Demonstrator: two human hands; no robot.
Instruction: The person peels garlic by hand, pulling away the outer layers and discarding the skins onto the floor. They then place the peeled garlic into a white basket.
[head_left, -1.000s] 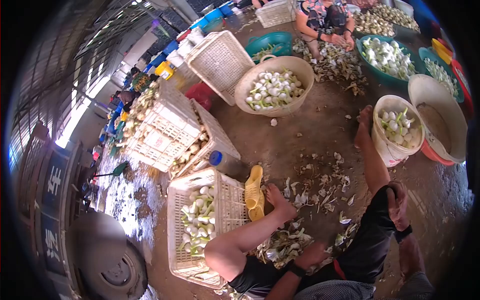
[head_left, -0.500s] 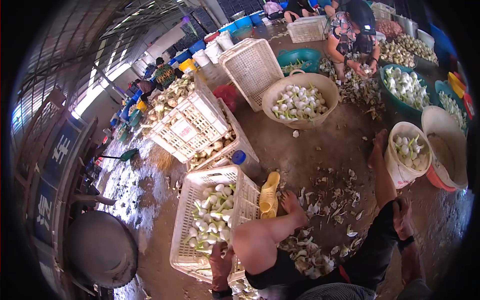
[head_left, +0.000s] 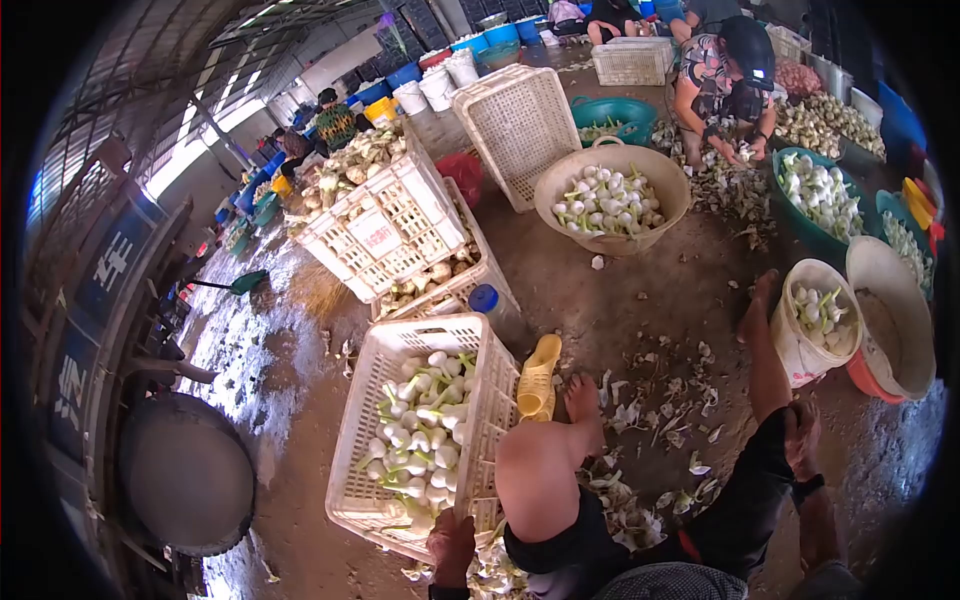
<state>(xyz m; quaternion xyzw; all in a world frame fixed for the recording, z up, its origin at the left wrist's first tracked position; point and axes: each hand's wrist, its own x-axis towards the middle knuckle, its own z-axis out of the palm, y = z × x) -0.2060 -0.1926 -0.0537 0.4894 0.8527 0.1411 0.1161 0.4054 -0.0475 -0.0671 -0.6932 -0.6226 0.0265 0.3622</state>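
Observation:
My left hand (head_left: 451, 545) is at the near right corner of a white plastic crate (head_left: 484, 420), its fingers closed on the rim. Inside lie many peeled white garlic bulbs (head_left: 425, 425) with green stems. My right hand (head_left: 802, 440), with a dark band at the wrist, rests on my leg by the hem of the black shorts, fingers laid along it and holding nothing I can see. A white bucket (head_left: 790, 345) with some peeled bulbs stands beyond that hand. Papery garlic skins (head_left: 630, 500) lie on the floor between my legs.
Stacked crates (head_left: 385, 240) of unpeeled garlic stand behind the near crate, by a blue-lidded jar (head_left: 497, 305) and a yellow clog (head_left: 540, 375). A beige basin (head_left: 560, 220) holds peeled bulbs. Another person (head_left: 722, 90) handles garlic at the far right. A dark round pan (head_left: 187, 475) is at left.
The near crate has shifted a little left and away, with my left hand at its rim. My right hand stays on my leg. The view has turned slightly.

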